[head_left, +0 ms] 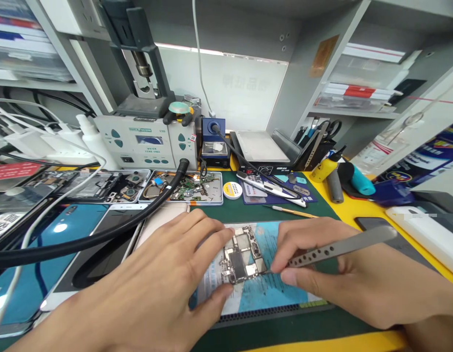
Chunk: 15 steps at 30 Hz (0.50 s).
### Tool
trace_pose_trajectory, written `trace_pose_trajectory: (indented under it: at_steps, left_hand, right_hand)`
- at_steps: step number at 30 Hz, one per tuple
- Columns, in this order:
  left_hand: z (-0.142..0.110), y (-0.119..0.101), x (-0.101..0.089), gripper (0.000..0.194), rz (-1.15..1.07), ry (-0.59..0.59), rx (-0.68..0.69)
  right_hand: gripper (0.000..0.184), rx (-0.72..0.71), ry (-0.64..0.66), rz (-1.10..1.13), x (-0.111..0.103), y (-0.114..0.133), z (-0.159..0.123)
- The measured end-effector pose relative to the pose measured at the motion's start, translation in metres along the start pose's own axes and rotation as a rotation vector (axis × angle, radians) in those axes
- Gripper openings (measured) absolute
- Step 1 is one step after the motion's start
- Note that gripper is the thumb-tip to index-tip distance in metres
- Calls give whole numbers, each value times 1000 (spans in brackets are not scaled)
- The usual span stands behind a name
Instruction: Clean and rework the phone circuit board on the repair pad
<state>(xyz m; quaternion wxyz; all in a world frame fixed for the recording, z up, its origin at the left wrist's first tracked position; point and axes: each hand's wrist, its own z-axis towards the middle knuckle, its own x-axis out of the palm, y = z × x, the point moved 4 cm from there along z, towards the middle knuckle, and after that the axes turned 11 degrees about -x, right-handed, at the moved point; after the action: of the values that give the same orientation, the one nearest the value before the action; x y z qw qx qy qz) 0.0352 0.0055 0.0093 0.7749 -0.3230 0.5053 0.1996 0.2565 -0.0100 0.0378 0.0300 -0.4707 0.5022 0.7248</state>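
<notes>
A small phone circuit board [243, 254] lies on a light blue pad [273, 288] on the green mat. My left hand [167, 274] rests beside the board, its fingers pressing on the board's left edge and holding it down. My right hand [343, 283] is closed in a pinch on metal tweezers [339, 247], whose tip touches the board's right side.
A thick black hose [112, 230] crosses the left of the bench over phones and screens [61, 230]. Trays of phone parts [185, 186], a rework station [145, 144], a hot plate [261, 146], a solder tin [232, 190] and tool holders stand behind. A dark phone [373, 222] lies right.
</notes>
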Motion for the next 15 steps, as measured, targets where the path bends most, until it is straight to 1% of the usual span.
trace_pose_trajectory:
  at_steps: [4,9,15]
  left_hand:
    - [0,0,0,45,-5,4,4]
    - [1,0,0,44,-10,5,3]
    - [1,0,1,45,10,10,-1]
  right_hand:
    - [12,-4,-28,7,-3,1,1]
    - [7,-2,10,10,0,0,1]
    - [9,-22,1,25,0,-1,1]
